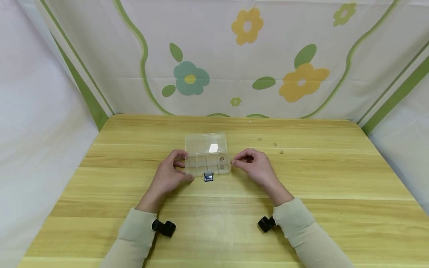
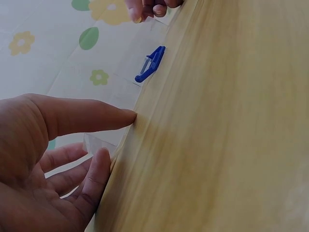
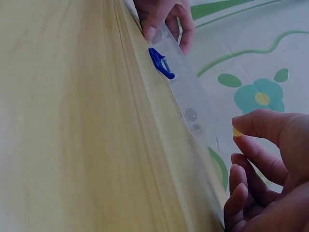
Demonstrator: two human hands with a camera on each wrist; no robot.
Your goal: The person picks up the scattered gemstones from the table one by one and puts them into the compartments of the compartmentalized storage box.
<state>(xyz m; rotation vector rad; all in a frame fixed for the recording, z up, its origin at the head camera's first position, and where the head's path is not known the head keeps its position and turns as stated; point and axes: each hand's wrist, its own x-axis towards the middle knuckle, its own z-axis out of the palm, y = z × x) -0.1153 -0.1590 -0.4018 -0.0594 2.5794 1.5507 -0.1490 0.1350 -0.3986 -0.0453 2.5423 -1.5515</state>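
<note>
A clear plastic compartment box (image 1: pixel 202 169) stands on the table with its lid (image 1: pixel 201 144) raised at the back and a blue latch (image 1: pixel 208 177) at the front. My left hand (image 1: pixel 169 172) grips the box's left end, thumb by the front corner and fingers round the side. In the right wrist view, thumb and forefinger of my right hand (image 3: pixel 270 169) pinch a small round yellow piece (image 3: pixel 236 131). That hand is just off the box's right end. Inside the right-hand compartments lie a brownish piece (image 1: pixel 221 158) and a greyish round one (image 1: pixel 221 167).
Several small round pieces (image 1: pixel 259 139) lie scattered on the wooden table (image 1: pixel 218 230), behind and to the right of the box. A flowered cloth (image 1: pixel 221 48) hangs along the table's back edge. Each sleeved wrist carries a black camera mount (image 1: pixel 164 227).
</note>
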